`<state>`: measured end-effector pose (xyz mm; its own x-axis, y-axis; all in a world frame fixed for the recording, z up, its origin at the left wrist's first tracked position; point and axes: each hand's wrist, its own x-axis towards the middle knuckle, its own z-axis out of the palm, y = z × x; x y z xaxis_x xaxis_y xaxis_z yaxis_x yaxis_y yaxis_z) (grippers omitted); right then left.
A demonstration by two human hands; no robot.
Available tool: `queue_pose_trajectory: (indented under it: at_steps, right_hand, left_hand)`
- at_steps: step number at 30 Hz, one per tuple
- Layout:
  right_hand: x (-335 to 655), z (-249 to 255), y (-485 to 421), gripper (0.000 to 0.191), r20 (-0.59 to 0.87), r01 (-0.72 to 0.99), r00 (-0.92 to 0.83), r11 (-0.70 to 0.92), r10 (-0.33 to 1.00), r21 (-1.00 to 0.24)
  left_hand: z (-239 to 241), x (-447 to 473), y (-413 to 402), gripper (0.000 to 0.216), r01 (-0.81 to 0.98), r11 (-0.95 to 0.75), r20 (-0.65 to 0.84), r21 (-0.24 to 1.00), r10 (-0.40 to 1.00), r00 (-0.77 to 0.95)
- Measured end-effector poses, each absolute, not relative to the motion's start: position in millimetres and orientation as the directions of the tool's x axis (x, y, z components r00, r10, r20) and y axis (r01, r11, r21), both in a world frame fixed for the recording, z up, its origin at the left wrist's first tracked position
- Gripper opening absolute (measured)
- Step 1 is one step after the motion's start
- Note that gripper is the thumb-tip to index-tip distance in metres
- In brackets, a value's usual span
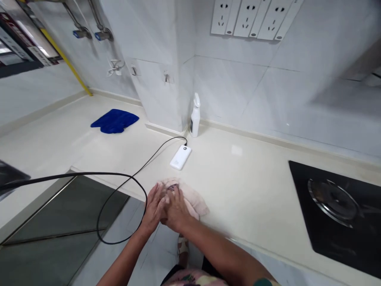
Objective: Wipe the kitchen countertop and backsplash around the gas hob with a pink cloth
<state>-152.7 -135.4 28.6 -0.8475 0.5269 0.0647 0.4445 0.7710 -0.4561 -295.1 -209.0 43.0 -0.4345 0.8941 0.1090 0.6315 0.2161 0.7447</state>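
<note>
Head view: two hands, one pink cloth (197, 198), one counter (247, 171). Landmark is the single white power bank (180, 159); all positions are relative to it.

Cloth is bunched on the counter just on the near side of the power bank, at the front edge, not touching it. Both hands are on it, side by side and touching. Left hand (153, 207): fingers stretched forward and close together against the cloth. Right hand (176, 208): fingers also forward on the cloth, blurred — can't tell whether either hand pinches fabric underneath. One small dark patch shows at the right fingertips; too blurred to identify.

One black cable (101, 173) plugs into the power bank's far end, runs left, and makes one large loop on its near-left side. One spray bottle (195, 121), white, stands upright behind it, slightly right. One blue cloth (114, 121) lies flat, farther back and left. One black stove (324, 238) sits well to the right, one burner (335, 200) visible.

On the walls: three sockets (245, 18) up behind and right of the power bank; two blue-handled valves (103, 36) and one yellow pipe (65, 60) up behind and left.
</note>
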Motion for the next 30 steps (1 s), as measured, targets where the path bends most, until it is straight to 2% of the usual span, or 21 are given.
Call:
queue_pose_trajectory:
  at_steps: [3, 6, 8, 12, 16, 22, 26, 30]
  right_hand:
    - [-173, 21, -144, 0.074, 0.153, 0.451, -0.822, 0.79, 0.549, -0.414]
    - [-157, 12, -147, 0.06, 0.183, 0.52, -0.771, 0.769, 0.61, -0.371]
    - [-127, 7, -149, 0.052, 0.176, 0.571, -0.74, 0.745, 0.649, -0.344]
    - [-39, -1, -152, 0.04, 0.191, 0.684, -0.645, 0.671, 0.74, -0.286]
    - [55, -13, -151, 0.043, 0.301, 0.769, -0.541, 0.607, 0.785, -0.2]
    - [177, -30, -149, 0.049, 0.315, 0.867, -0.412, 0.475, 0.855, -0.154]
    - [268, -38, -152, 0.04, 0.351, 0.925, -0.301, 0.36, 0.887, -0.117]
    - [377, -40, -155, 0.031, 0.433, 0.973, -0.176, 0.223, 0.884, -0.059]
  left_hand:
    - [40, -297, -204, 0.061, 0.7, 0.191, 0.131, 0.688, 0.916, -0.379]
    - [36, -290, -197, 0.062, 0.769, 0.162, 0.135, 0.619, 0.942, -0.307]
    - [34, -276, -192, 0.06, 0.789, 0.105, 0.118, 0.606, 0.968, -0.22]
    - [32, -231, -175, 0.063, 0.848, -0.119, 0.076, 0.516, 0.993, 0.093]
    - [28, -198, -158, 0.065, 0.866, -0.237, 0.041, 0.441, 0.969, 0.244]
    - [19, -194, -145, 0.059, 0.88, -0.272, 0.148, 0.388, 0.962, 0.231]
    - [16, -183, -140, 0.054, 0.883, -0.22, 0.201, 0.415, 0.968, 0.147]
    - [5, -169, -135, 0.054, 0.869, -0.102, 0.155, 0.484, 0.987, 0.03]
